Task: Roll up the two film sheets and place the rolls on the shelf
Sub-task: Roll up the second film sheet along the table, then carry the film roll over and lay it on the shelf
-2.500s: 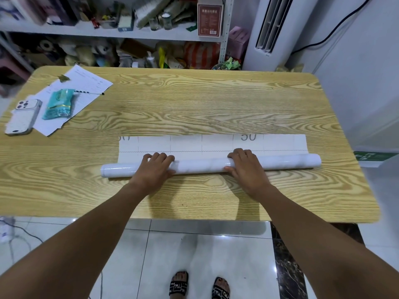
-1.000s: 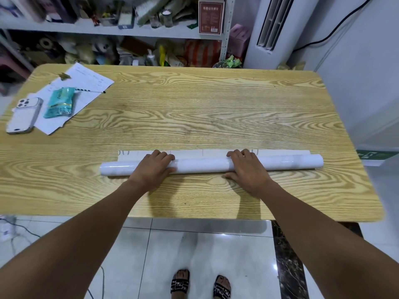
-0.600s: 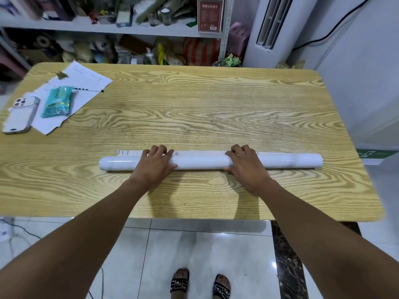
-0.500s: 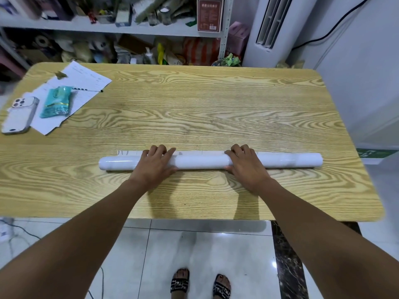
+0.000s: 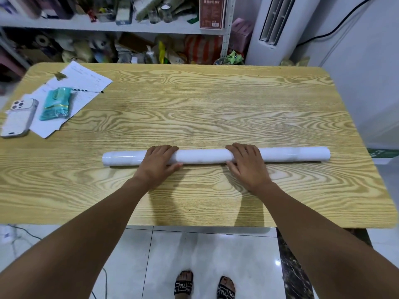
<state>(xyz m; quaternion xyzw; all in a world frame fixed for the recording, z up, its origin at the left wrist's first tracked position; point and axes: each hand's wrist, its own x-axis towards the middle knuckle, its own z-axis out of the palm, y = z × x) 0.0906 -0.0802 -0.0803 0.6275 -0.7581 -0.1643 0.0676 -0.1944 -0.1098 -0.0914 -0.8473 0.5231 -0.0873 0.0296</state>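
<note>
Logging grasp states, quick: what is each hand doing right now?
Left hand: fingers curled over the long white rolled film tube, holding it.
Right hand: the same, holding that tube.

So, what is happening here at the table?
A person stands at the wooden table, where a white film roll lies. The left hand and right hand both grip it, fingers curled over the top. No flat part of the sheet shows, so it looks fully rolled. It is not yet on the shelf.
</note>
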